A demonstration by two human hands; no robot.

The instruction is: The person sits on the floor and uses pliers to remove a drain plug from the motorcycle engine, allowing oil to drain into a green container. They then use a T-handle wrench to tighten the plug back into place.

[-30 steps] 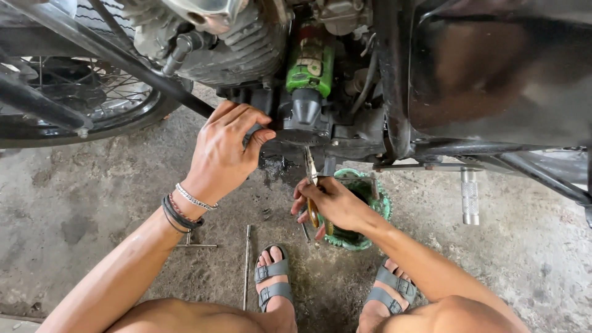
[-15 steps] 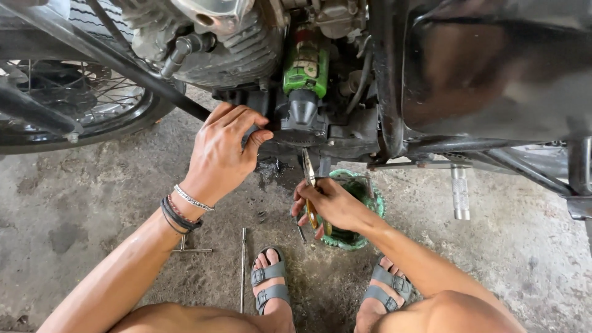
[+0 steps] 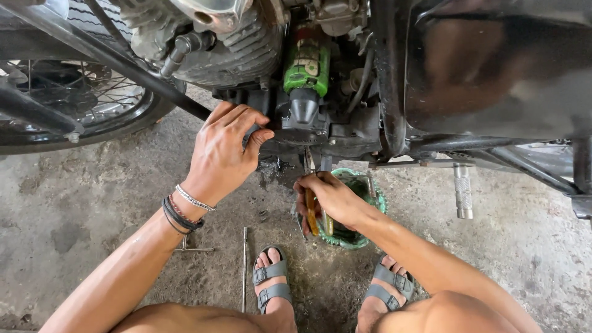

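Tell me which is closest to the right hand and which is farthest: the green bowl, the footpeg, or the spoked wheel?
From the right hand, in the head view:
1. Green bowl, on the floor right under the hand.
2. Footpeg, off to the right, under the motorcycle.
3. Spoked wheel, far left.

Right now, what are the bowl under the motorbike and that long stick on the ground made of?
The green bowl looks like plastic: bright even colour, scalloped moulded rim. The T-handle wrench on the concrete floor looks like bare steel: thin, grey, dull. The right hand grips yellow-handled pliers, probably rubber-coated.
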